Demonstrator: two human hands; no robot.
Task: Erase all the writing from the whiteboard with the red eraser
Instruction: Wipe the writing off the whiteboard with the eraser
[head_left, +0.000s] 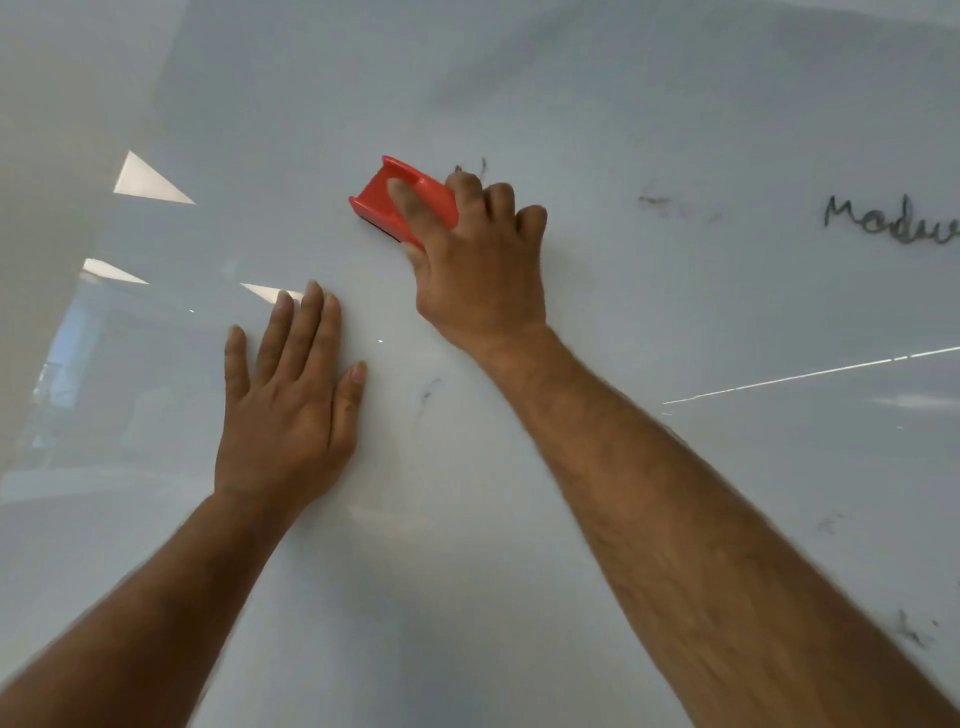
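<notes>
- Red eraser (402, 200) — light, rigid plastic shell, best held across its back; right hand (480, 270) grips it so.
- Left hand (291, 395) — open, flat on whiteboard (675, 130).
- Writing (891, 221) — remaining at 3 o'clock.

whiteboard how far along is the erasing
Mostly wiped: the glossy white whiteboard around the hands shows only faint smudges. The right hand holds the red plastic eraser against it; the left hand rests flat. Dark handwriting at far right remains.

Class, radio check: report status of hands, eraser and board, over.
Right hand gripping red eraser, pressed on whiteboard. Left hand flat on board, bracing. Handwritten word at right edge and faint smudges remain. Nothing in the way.
</notes>
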